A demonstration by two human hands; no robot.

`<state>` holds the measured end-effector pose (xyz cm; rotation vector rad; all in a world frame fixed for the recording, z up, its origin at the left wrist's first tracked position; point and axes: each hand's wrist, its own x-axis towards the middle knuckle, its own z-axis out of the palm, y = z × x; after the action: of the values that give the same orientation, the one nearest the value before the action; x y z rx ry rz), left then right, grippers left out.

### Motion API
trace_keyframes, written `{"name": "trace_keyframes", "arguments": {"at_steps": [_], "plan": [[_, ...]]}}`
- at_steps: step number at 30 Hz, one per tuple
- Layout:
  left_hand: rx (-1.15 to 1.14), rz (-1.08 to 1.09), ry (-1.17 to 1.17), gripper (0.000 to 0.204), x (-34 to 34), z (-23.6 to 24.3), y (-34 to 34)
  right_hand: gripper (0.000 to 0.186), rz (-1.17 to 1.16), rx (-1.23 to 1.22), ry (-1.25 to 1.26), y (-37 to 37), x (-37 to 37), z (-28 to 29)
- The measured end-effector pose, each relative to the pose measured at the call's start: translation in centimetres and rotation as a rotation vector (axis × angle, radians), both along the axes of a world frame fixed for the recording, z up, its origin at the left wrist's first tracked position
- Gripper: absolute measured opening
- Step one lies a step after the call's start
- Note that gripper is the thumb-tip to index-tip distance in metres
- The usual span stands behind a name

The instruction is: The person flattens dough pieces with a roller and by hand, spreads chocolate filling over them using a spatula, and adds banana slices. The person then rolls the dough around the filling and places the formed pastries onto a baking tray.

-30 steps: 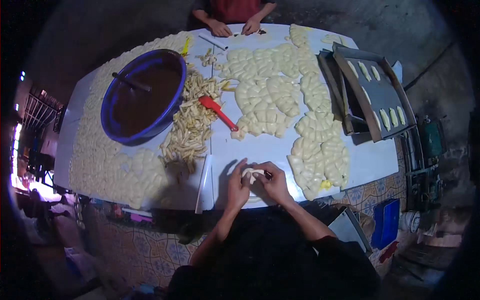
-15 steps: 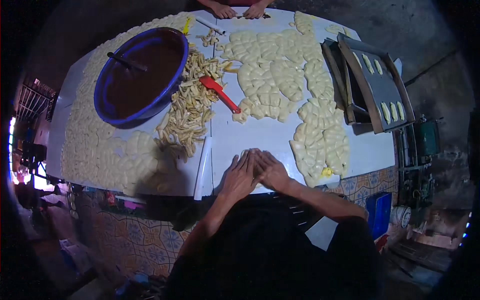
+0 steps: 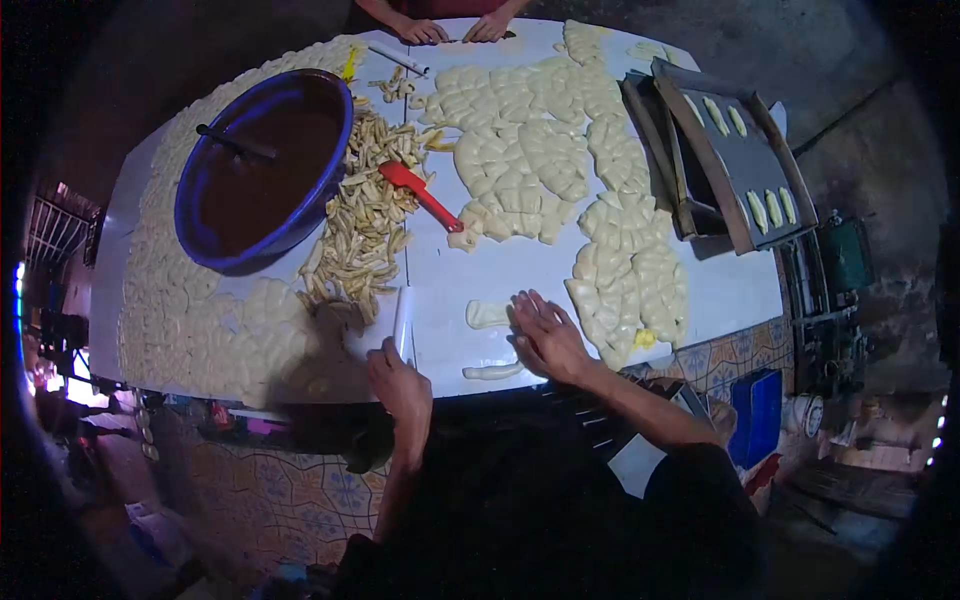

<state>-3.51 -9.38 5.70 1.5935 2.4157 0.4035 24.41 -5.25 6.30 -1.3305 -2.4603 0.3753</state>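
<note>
My left hand (image 3: 400,390) has its fingers curled round the lower end of a white rolling pin (image 3: 404,320), lying upright in the picture near the front edge. My right hand (image 3: 548,340) is open, palm down, fingertips on the right end of a flattened dough piece (image 3: 487,314). Below that lies a slim dough roll (image 3: 490,372). To the right is a mass of pale dough pieces (image 3: 625,290). A pile of sliced pale-brown strips (image 3: 355,250) lies left of centre, with a red-headed spatula (image 3: 430,205) beside it.
A blue basin (image 3: 333,180) of brown liquid with a dark handle stands left, amid more dough (image 3: 200,330). At right, stacked metal trays (image 3: 750,160) hold shaped pieces. Across the white table (image 3: 720,310), a co-worker's hands (image 3: 487,27) work near another white tube (image 3: 398,58).
My hands have separated: the left moved left onto the rolling pin, the right lifted from its folded pose to lie spread at the dough. A flattened piece and a roll now show.
</note>
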Motion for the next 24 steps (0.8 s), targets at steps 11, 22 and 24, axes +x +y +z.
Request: {"name": "trace_keyframes", "arguments": {"at_steps": [11, 22, 24], "plan": [[0.478, -0.815, -0.138, 0.035, 2.1, 1.8, 3.9, 0.050, 0.021, 0.164, 0.040, 0.0, 1.4, -0.6], [0.372, -0.814, -0.036, 0.034, 3.5, 0.9, 7.4, 0.034, -0.205, 0.008, 0.283, 1.8, 1.3, 0.5], [0.270, -0.848, -0.004, 0.039, 3.9, 0.6, 7.3, 0.029, -0.233, 0.016, 0.174, 1.3, 1.3, -0.6]]}}
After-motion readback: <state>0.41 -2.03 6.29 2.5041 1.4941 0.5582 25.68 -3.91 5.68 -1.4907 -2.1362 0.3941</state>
